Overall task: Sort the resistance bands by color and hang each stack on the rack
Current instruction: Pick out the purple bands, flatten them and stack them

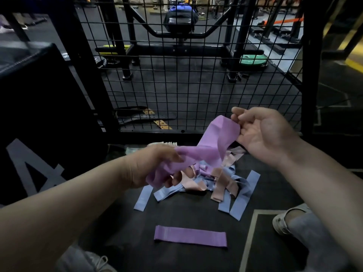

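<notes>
Person crouched on a dark rubber floor (176, 258), both forearms in view. Left hand (157, 165), back of the hand up, fingers curled round the lower end of a light purple band (212, 146). Right hand (261, 134), palm toward the camera, pinches the band's upper end between thumb and fingertips; remaining fingers loosely bent. Band is slack and twisted between the two hands, raised above a mixed pile (206, 183) of blue and pink bands on the floor. Loops in the pile overlap and tangle; some blue ones stick out at its left and right edges. Nearer the person, apart from the pile, a second purple band (190, 236) lies flat. Black wire mesh panel (196, 85) stands just behind the pile. Light shoe (284, 220) at lower right
</notes>
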Motion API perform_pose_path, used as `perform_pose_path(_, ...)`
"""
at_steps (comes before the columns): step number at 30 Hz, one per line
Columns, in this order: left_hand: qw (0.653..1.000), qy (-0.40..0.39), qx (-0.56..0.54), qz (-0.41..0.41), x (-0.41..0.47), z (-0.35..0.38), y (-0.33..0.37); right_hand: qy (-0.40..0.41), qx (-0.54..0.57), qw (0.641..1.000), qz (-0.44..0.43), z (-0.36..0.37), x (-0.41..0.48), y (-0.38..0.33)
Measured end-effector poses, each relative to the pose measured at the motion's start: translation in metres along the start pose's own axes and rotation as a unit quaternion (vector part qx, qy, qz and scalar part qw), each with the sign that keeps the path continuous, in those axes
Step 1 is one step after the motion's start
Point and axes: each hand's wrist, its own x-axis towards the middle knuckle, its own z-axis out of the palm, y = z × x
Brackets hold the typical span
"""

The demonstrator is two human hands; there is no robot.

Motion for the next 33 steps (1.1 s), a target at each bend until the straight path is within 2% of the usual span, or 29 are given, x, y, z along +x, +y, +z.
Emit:
perform_pose_path(3,0.992,0.054,0.107,-0.025,0.002,0.0,-0.002,-0.025,0.023,0.999,0.008,0.0,-0.002,-0.004)
perform_pose_path(6,0.978,0.09,0.18,-0.05,0.005,0.005,-0.008,-0.085,-0.014,0.996,0.012,0.003,-0.01,-0.006)
perform_pose_path(8,0.98,0.08,0.176,-0.042,0.006,0.004,-0.015,-0.127,-0.055,0.99,0.025,0.006,-0.015,-0.003)
perform_pose_path(12,0.993,-0.014,0.104,0.049,0.006,0.008,-0.014,-0.194,-0.076,0.977,0.047,0.014,-0.02,0.009)
perform_pose_path(15,0.992,-0.027,0.045,0.118,0.006,0.02,-0.007,-0.214,-0.07,0.973,0.057,0.019,-0.019,0.016)
perform_pose_path(17,0.991,-0.012,0.004,0.132,0.007,0.022,-0.007,-0.223,-0.064,0.97,0.066,0.02,-0.019,0.019)
perform_pose_path(21,0.99,0.016,-0.03,0.134,0.009,0.022,-0.006,-0.225,-0.061,0.969,0.078,0.019,-0.019,0.022)
perform_pose_path(27,0.987,0.044,-0.051,0.149,0.008,0.019,-0.001,-0.201,-0.12,0.971,0.053,0.018,-0.014,0.028)
perform_pose_path(29,0.986,0.056,-0.062,0.147,0.008,0.019,0.0,-0.184,-0.2,0.962,0.034,0.017,-0.013,0.03)
perform_pose_path(31,0.984,0.076,-0.059,0.147,0.008,0.019,0.0,-0.127,-0.334,0.933,-0.04,0.017,-0.015,0.033)
perform_pose_path(33,0.982,0.105,-0.054,0.147,0.009,0.018,0.0,-0.085,-0.415,0.898,-0.12,0.019,-0.018,0.035)
